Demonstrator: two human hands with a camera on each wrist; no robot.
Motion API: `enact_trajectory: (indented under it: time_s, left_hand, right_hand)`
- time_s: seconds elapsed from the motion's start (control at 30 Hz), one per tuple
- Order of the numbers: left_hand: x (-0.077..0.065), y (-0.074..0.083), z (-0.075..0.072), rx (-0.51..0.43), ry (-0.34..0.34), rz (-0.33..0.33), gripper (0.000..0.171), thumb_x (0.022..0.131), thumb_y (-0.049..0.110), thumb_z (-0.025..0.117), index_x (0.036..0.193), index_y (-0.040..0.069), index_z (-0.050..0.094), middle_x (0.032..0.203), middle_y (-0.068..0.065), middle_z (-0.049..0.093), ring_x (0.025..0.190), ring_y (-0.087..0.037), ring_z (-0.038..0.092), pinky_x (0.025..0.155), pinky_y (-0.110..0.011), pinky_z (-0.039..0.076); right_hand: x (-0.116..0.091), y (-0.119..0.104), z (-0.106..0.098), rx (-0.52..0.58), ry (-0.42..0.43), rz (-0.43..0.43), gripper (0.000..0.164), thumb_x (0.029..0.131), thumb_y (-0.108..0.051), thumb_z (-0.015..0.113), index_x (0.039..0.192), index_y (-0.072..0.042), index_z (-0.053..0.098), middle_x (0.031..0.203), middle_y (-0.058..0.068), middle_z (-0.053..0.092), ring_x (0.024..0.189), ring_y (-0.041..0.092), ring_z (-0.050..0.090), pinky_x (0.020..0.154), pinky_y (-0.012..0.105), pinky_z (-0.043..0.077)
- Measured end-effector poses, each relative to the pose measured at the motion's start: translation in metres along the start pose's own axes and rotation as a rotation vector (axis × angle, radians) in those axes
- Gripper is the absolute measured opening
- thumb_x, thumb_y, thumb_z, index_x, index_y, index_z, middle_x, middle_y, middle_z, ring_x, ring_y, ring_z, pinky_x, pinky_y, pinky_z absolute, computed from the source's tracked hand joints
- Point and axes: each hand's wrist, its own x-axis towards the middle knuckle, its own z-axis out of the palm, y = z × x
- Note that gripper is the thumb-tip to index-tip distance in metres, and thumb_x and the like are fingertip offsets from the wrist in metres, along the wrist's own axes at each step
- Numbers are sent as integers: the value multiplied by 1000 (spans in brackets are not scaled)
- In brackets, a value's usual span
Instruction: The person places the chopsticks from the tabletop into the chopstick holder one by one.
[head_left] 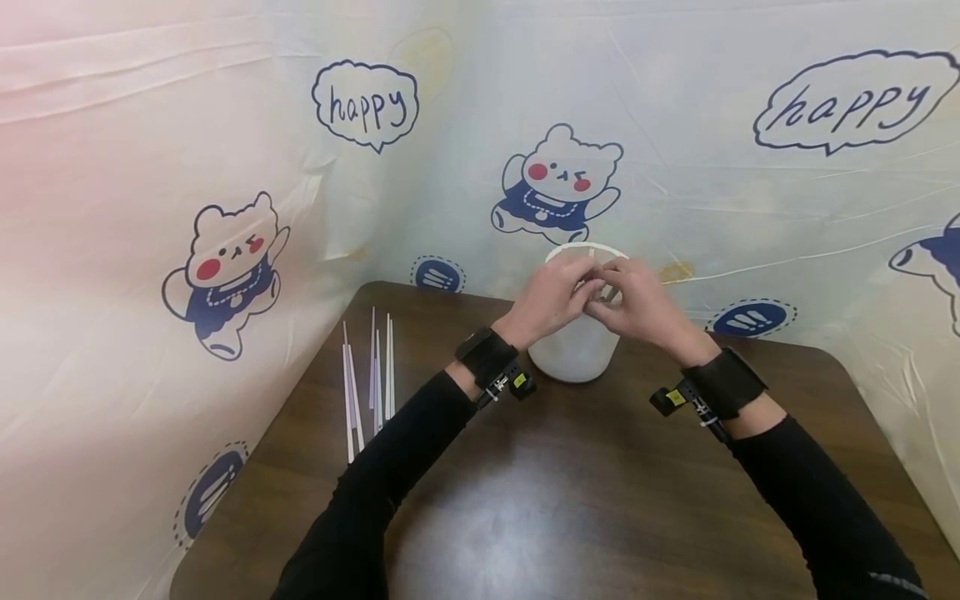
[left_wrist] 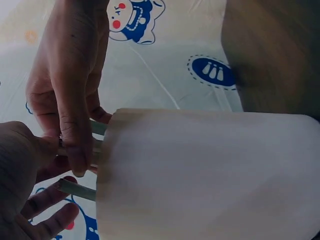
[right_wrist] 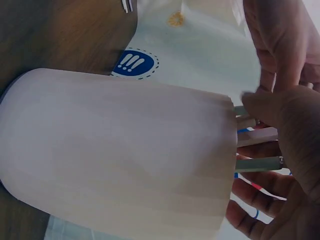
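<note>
A tall, pale, rounded holder (head_left: 573, 354) stands near the far edge of the table. Both hands meet over its mouth. My left hand (head_left: 551, 296) has its thumb and fingers bent round the stick ends at the rim, and my right hand (head_left: 641, 304) pinches among them from the other side. Several chopsticks (right_wrist: 260, 164), green and pale pinkish, poke out of the holder between the hands. In the left wrist view a green chopstick (left_wrist: 77, 189) touches a left fingertip. The fingers partly cover one another, so which chopstick each hand grips is partly hidden.
Several loose white and purple chopsticks (head_left: 378, 375) lie lengthwise at the left of the brown wooden table (head_left: 525, 500). A printed curtain (head_left: 450, 167) with bear figures hangs behind the table and along its left side.
</note>
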Motion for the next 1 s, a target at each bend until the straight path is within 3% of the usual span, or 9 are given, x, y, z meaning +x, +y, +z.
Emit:
enact_trajectory:
  time_s: [0.27, 0.47, 0.57, 0.67, 0.77, 0.8, 0.9, 1.0]
  left_hand:
    - [-5, -3, 8, 22, -58, -48, 26, 108, 25, 47, 116, 12, 68, 100, 2, 69, 96, -12, 56, 80, -21, 47]
    - [-16, -10, 3, 150, 57, -48, 39, 105, 31, 54, 140, 13, 57, 137, -5, 64, 129, -18, 57, 111, -30, 46]
    - [-35, -23, -8, 189, 164, -82, 41, 103, 28, 58, 139, 8, 56, 138, -11, 63, 126, -24, 61, 109, -37, 50]
    - [-69, -42, -26, 186, 255, -181, 33, 100, 25, 61, 127, 5, 61, 123, -14, 70, 108, -27, 68, 96, -39, 57]
    - [-117, -60, -46, 234, 255, -392, 21, 98, 24, 65, 110, 6, 67, 100, -12, 74, 84, -28, 69, 75, -40, 58]
    - [-135, -63, -52, 262, 218, -480, 19, 97, 24, 67, 104, 6, 67, 92, -12, 73, 76, -27, 67, 68, -39, 58]
    - [-187, -67, -60, 317, 18, -723, 23, 94, 23, 72, 82, 5, 65, 71, -10, 67, 58, -24, 61, 50, -37, 52]
    - [-227, -66, -54, 324, -136, -846, 29, 88, 20, 77, 70, 3, 61, 62, -10, 60, 53, -22, 56, 43, -35, 47]
  right_hand:
    - [-2, 6, 2, 53, -57, 45, 23, 84, -13, 81, 103, 0, 76, 98, 16, 76, 95, 31, 63, 88, 47, 46]
    - [-5, 2, -1, 56, 0, 61, 43, 81, -21, 86, 112, 3, 69, 111, 21, 70, 108, 37, 60, 94, 52, 47]
    - [-7, -7, -3, 39, 107, 49, 57, 78, -30, 88, 119, 3, 64, 122, 23, 65, 118, 39, 55, 99, 56, 43]
    - [-8, -24, -2, -1, 236, -37, 62, 78, -37, 84, 120, 3, 63, 124, 23, 64, 118, 40, 53, 101, 56, 41]
    - [-13, -49, 3, -12, 300, -164, 60, 80, -41, 79, 116, 4, 65, 120, 22, 65, 114, 41, 55, 99, 54, 41]
    - [-15, -58, 6, -5, 300, -202, 58, 81, -41, 77, 116, 3, 66, 119, 21, 65, 114, 40, 55, 99, 54, 42]
    - [-26, -84, 16, 21, 253, -285, 52, 84, -41, 77, 114, 0, 68, 118, 18, 67, 116, 36, 58, 102, 52, 44]
    - [-38, -104, 29, 19, 178, -335, 45, 89, -41, 73, 115, -4, 68, 119, 13, 68, 118, 31, 59, 102, 47, 46]
